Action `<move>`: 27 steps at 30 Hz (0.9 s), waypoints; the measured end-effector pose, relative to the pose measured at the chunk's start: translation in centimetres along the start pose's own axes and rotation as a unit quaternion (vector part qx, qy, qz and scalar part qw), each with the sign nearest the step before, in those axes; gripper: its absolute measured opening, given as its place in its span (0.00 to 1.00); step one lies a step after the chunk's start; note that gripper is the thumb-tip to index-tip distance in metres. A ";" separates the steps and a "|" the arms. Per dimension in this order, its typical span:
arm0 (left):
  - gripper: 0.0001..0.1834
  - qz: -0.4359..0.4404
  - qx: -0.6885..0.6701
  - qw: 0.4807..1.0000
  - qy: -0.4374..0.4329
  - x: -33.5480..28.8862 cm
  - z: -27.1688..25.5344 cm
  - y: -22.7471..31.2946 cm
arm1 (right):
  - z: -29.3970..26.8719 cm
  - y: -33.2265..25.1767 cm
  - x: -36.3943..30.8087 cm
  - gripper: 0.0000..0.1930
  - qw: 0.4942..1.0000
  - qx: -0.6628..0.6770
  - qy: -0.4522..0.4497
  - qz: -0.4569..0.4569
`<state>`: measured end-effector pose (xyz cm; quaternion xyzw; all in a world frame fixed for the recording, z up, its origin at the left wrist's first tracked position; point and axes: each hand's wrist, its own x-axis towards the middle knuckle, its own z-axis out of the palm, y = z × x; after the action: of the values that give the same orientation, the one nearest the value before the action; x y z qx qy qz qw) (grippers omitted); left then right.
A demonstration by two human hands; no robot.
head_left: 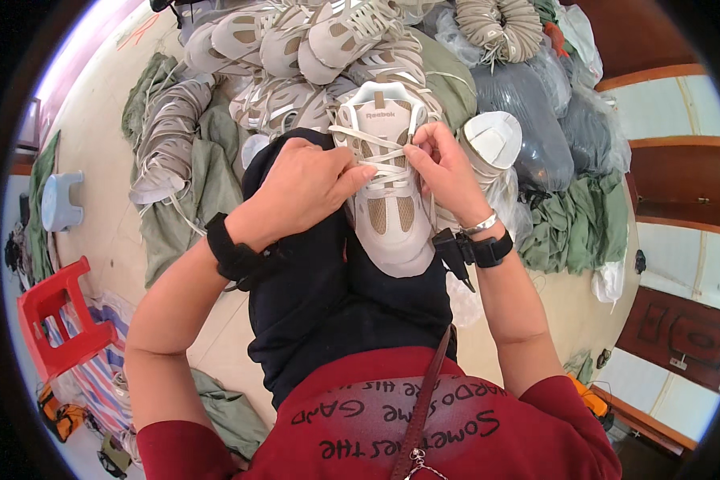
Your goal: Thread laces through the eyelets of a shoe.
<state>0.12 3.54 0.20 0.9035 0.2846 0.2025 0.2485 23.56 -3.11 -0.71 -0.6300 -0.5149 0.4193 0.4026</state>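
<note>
Shoe (396, 228), pale beige with brown mesh, lies at the person's knees with its toe toward the body.

Beyond the shoe spreads the largest thing, a shoe pile (324, 48) in matching beige. Beyond and to its right bulge dark filled plastic bags (528, 120), with a crumpled green cloth (576, 220) on the near side of them. On the shoe's near side is the person's red shirt (528, 436), bearing big black handwriting-style lettering, upside down from this view. Well to the shoe's left is a red stool (60, 320), and farther beyond, a smaller light blue stool (62, 202). Far beyond on that side, an orange-red scrawl (138, 32) marks a pale surface.

At the shoe's left edge, the left hand (308, 180) is curled, its thumb reaching over the crossed laces (382, 160); whether it grips them I cannot tell. At the right edge, the right hand (450, 164) pinches the laces between thumb and forefinger, other fingers bent. A silver bracelet (482, 224) circles the right wrist. Smallest are the tongue's dark printed name (380, 115) and a little reddish emblem (390, 192) below the laces.
</note>
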 end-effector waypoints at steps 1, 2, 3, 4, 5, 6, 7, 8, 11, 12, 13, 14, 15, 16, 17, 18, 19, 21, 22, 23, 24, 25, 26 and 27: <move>0.16 0.001 -0.018 1.000 -0.019 0.1 -0.5 -0.1 | 0.0 0.0 -0.1 0.09 1.000 -0.003 0.001 -0.001; 0.18 0.002 -0.036 0.999 -0.039 0.1 -1.1 -0.2 | 0.1 0.0 -0.1 0.09 1.000 0.010 -0.001 0.008; 0.19 -0.043 -0.087 0.995 -0.025 0.0 -1.8 -0.3 | 0.0 0.1 -0.2 0.09 1.000 0.023 -0.003 0.018; 0.17 -0.081 -0.063 0.993 -0.062 -0.4 -3.1 -1.0 | 0.1 0.2 -0.2 0.09 1.000 0.021 -0.003 0.017; 0.16 -0.105 -0.101 0.987 -0.073 -0.9 -4.3 -1.5 | 0.0 0.3 -0.2 0.08 1.000 0.019 -0.002 0.007; 0.15 -0.129 -0.139 0.978 -0.084 -1.6 -5.6 -2.2 | -0.1 0.3 -0.1 0.08 1.000 0.018 -0.002 -0.002; 0.14 -0.136 -0.140 0.976 -0.099 -2.6 -7.0 -2.9 | 0.1 0.5 -0.1 0.08 1.000 0.018 -0.003 -0.002; 0.13 -0.141 -0.143 0.973 -0.114 -3.4 -8.3 -3.7 | 0.0 0.5 0.0 0.08 1.000 0.015 -0.001 -0.006; 0.12 -0.197 -0.105 0.967 -0.121 -7.4 -11.6 -5.9 | 0.2 0.2 0.0 0.08 1.000 0.022 -0.004 -0.003; 0.12 -0.221 -0.096 0.962 -0.128 -8.9 -12.6 -6.9 | 0.3 0.0 -0.1 0.08 1.000 0.031 -0.006 0.004; 0.13 -0.231 -0.095 0.962 -0.108 -10.7 -13.4 -7.7 | 0.3 -0.1 -0.1 0.08 1.000 0.029 -0.007 0.005; 0.13 -0.244 -0.094 0.961 -0.087 -12.8 -14.2 -8.6 | 0.4 -0.2 -0.1 0.08 1.000 0.028 -0.003 0.009; 0.13 -0.274 -0.106 0.952 -0.082 -14.6 -15.0 -9.7 | 0.3 -0.2 -0.1 0.08 1.000 0.027 0.004 0.014; 0.13 -0.303 -0.120 0.942 -0.076 -16.6 -15.6 -10.9 | 0.1 -0.2 -0.2 0.08 1.000 0.024 0.004 0.015; 0.13 -0.305 -0.122 0.942 -0.075 -18.5 -16.3 -11.5 | 0.1 -0.1 -0.2 0.08 1.000 0.026 0.004 0.018; 0.13 -0.373 -0.131 0.917 -0.060 -20.3 -16.9 -12.1 | 0.0 -0.1 -0.2 0.08 0.999 0.026 0.006 0.020; 0.13 -0.438 -0.139 0.887 -0.045 -22.2 -17.2 -12.9 | -0.2 -0.1 -0.2 0.08 1.000 0.022 0.006 0.021; 0.13 -0.477 -0.103 0.871 -0.053 -28.2 -18.0 -15.6 | 0.1 -0.1 0.0 0.08 0.999 0.043 -0.009 0.025; 0.13 -0.507 -0.071 0.857 -0.065 -29.9 -17.7 -16.4 | 0.0 0.0 0.0 0.08 0.999 0.040 -0.009 0.026; 0.13 -0.504 -0.075 0.858 -0.065 -30.4 -17.3 -16.3 | -0.3 0.1 0.0 0.08 0.999 0.032 -0.010 0.021; 0.14 -0.516 0.036 0.852 -0.079 -30.8 -16.8 -16.2 | -0.6 0.1 0.0 0.08 1.000 0.024 -0.010 0.017; 0.14 -0.523 0.147 0.835 -0.091 -31.3 -16.4 -16.0 | -0.9 0.0 -0.1 0.08 1.000 0.020 -0.007 0.017; 0.14 -0.524 0.146 0.834 -0.090 -34.0 -16.0 -17.1 | -0.9 -0.3 -0.2 0.08 0.999 0.020 -0.013 0.026; 0.15 -0.508 0.221 0.831 -0.051 -38.8 -15.8 -19.4 | -0.5 -0.6 0.0 0.08 0.999 0.023 -0.025 0.033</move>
<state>-45.25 -1.22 -6.88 0.6711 0.7278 -0.0670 0.1243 23.84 -3.09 0.00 -0.6266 -0.4939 0.4595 0.3903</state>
